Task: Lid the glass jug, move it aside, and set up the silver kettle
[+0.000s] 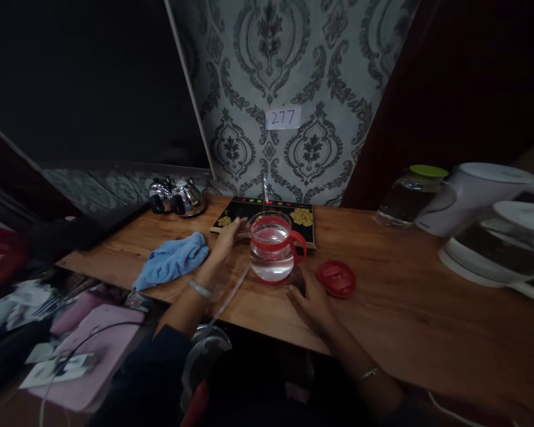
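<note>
A glass kettle [272, 246] with red trim stands on the wooden counter [404, 284], partly filled with water. The left hand [226, 237] rests beside it, fingers loosely extended, pinching nothing. The right hand [311, 299] lies flat, fingers spread, near the red lid [336, 278].

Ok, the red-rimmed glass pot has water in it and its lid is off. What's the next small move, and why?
Probably pick up the red lid with the right hand and set it on the glass pot. The pot stands open with water inside, the lid lies on the wooden table right beside that hand, and the left hand is at the pot's other side, placed to steady it.
</note>
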Action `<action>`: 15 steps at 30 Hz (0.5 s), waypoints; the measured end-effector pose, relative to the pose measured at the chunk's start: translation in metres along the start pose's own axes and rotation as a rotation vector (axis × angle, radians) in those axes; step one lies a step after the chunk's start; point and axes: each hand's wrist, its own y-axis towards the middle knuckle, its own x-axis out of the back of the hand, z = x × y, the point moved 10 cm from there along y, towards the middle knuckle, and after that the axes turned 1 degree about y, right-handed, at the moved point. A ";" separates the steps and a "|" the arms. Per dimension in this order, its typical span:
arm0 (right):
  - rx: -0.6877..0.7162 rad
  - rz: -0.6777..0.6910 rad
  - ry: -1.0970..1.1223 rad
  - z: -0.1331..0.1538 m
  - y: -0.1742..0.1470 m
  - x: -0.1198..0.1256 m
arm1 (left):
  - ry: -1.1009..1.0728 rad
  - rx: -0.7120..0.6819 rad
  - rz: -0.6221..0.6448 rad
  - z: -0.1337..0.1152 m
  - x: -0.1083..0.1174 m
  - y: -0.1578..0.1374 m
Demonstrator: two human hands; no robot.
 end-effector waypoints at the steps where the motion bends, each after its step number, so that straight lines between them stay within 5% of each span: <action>1: 0.004 0.006 -0.007 -0.001 0.001 -0.001 | -0.029 0.013 -0.015 0.005 -0.002 -0.011; 7: 0.026 0.023 0.041 -0.008 0.008 -0.007 | -0.060 -0.120 0.044 0.006 -0.036 -0.061; 15: 0.026 0.007 0.046 -0.010 0.015 -0.014 | 0.002 -0.196 -0.019 0.009 -0.047 -0.072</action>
